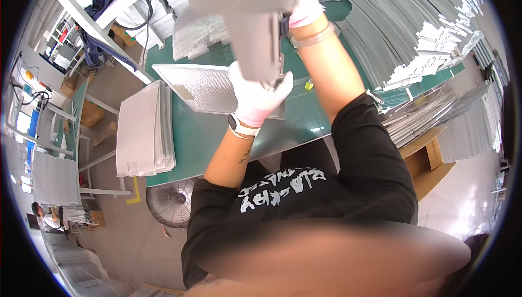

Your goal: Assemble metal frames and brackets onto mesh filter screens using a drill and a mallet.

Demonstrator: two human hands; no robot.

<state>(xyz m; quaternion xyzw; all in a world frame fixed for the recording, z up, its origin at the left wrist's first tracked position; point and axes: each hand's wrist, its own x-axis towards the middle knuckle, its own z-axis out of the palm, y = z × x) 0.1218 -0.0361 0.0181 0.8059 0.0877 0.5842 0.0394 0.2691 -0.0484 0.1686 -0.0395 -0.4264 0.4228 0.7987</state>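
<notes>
A large grey object (253,39), blurred and close, hangs over the table and covers much of both hands; its kind I cannot make out. My left hand (253,93), in a white glove, is at the lower end of the grey object. Its thumb shows bent at the right side, and the other fingers are mostly hidden behind the object. Farther off, my right hand (307,3), also gloved in white, is beside the object's upper part with its fingers out of sight. A framed panel with a silvery textured face (209,88) lies tilted on the green table (190,150), beside my left hand.
Flat pale sheets (144,128) stand in a stack at the table's left edge. Long grey strips (380,25) are piled high at the right. A floor fan (174,202) stands below the table, and an open cardboard box (429,166) sits at the lower right.
</notes>
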